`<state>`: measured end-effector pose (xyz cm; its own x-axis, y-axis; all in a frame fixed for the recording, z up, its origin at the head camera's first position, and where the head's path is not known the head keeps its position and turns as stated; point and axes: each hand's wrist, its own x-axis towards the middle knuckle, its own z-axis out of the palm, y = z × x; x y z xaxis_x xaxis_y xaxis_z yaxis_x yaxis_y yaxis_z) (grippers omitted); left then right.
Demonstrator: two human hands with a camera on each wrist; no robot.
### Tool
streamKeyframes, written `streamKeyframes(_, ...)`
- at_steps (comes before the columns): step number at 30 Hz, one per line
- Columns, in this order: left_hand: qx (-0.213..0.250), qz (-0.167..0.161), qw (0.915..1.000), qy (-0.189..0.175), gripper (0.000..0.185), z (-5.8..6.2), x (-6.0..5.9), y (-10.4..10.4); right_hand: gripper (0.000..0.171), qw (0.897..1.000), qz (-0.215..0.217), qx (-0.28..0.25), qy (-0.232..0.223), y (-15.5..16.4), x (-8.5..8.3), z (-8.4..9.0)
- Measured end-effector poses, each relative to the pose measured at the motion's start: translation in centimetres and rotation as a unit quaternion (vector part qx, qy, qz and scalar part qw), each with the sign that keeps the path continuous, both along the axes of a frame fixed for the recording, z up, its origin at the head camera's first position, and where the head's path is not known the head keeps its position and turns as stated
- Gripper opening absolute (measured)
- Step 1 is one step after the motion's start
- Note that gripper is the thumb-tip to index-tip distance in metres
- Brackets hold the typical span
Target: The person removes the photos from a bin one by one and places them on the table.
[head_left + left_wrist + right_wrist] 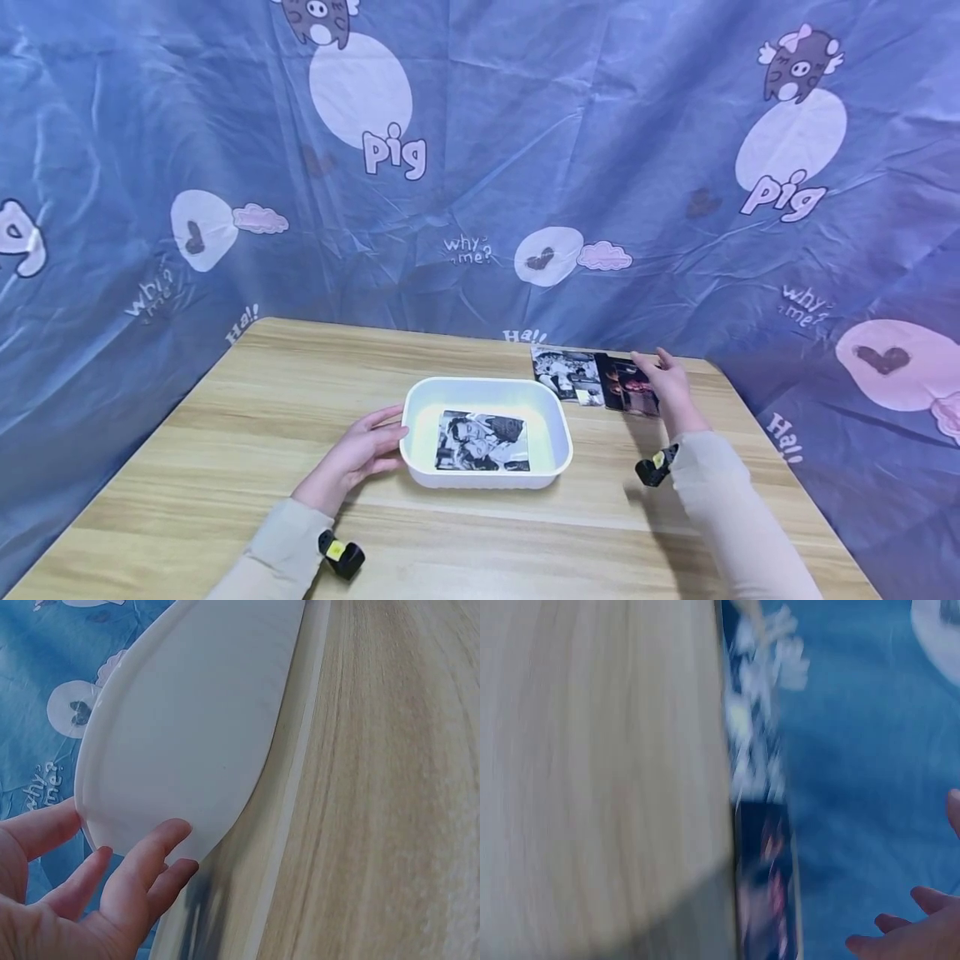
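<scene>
A white plastic basin [486, 481] stands on the table with a black-and-white photo [483, 442] lying flat in it. Spread fingers of my left hand [366, 450] touch the basin's left end; the left wrist view shows that hand [112, 900] against the outer wall [180, 720] and rim. My right hand [671, 387] hovers over the right edge of a dark colour photo [628, 390], fingers apart and nothing in them. Another black-and-white photo [566, 375] lies just left of the dark one. In the blurred right wrist view, the right hand [919, 934] is beside the dark photo [765, 892].
The wooden table [300, 375] ends at the back against a blue printed curtain [480, 167], which also hangs at both sides. Both photos outside the basin lie near that back edge. A black wrist device [656, 467] sits at the right cuff.
</scene>
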<state>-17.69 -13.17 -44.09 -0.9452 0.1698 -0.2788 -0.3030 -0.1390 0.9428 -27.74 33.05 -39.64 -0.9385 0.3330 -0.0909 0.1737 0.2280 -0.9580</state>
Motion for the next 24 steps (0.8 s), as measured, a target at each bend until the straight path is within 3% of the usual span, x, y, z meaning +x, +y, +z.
streamKeyframes(3,-0.003,0.003,1.0,-0.002,0.061,0.0,0.1,-0.1,0.082,0.999,0.05,-0.01,0.002,-1.9,0.2,0.7)
streamKeyframes(6,-0.002,0.001,1.0,-0.003,0.061,-0.1,0.2,-0.1,0.083,0.994,0.102,0.028,0.001,-3.7,0.5,1.1)
streamKeyframes(10,0.004,-0.003,1.0,0.0,0.062,-0.1,0.0,-0.1,0.082,0.981,0.168,0.098,0.022,-6.0,1.1,1.4)
streamKeyframes(17,0.004,-0.006,1.0,0.004,0.062,-0.1,-0.2,-0.1,0.077,0.959,0.262,0.095,0.057,-9.9,2.5,1.1)
streamKeyframes(20,0.002,-0.006,1.0,0.004,0.062,-0.1,-0.2,-0.1,0.081,0.941,0.312,0.102,0.08,-11.4,3.2,0.5)
streamKeyframes(24,0.001,-0.006,1.0,0.0,0.061,0.0,-0.2,-0.1,0.089,0.901,0.401,0.131,0.1,-13.2,4.4,-0.6)
